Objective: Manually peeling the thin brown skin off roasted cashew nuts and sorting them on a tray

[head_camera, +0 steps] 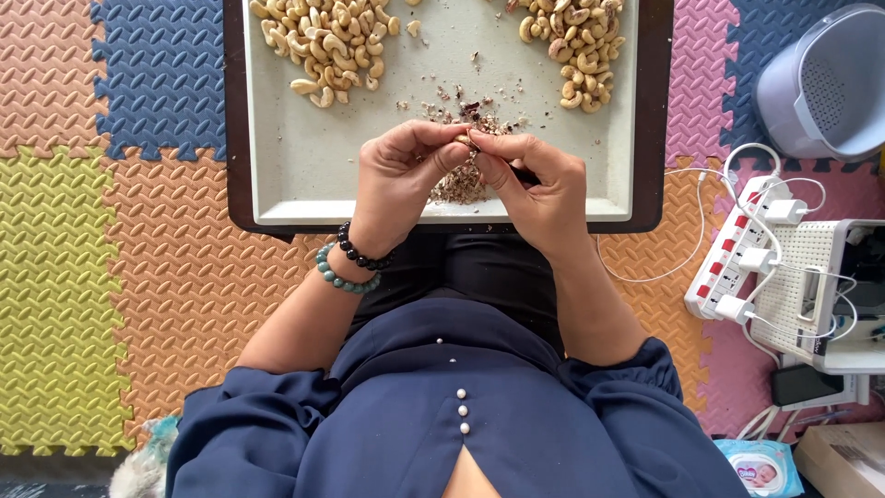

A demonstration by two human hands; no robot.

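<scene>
1. You are seated on a foam-tile floor with a pale tray (304, 175) on a dark surface just beyond your lap. Both hands meet over the near middle of the tray.
2. Your left hand (398, 180) and right hand (536, 189) are pinched together around one small cashew nut (468, 141). Both grips are closed tight on it at the fingertips; most of the nut is hidden.
3. The step in hand looks like peeling: a heap of brown skin flakes (459, 184) lies on the tray directly beneath your fingers.
4. The next move would call for fine fingertip work, turning the nut while keeping it over the tray.
5. A pile of pale peeled cashews (327, 41) sits far left on the tray; a darker unpeeled pile (576, 46) sits far right.
6. A grey bin (825, 83) and a white power strip (747, 249) lie on the floor, right.
</scene>
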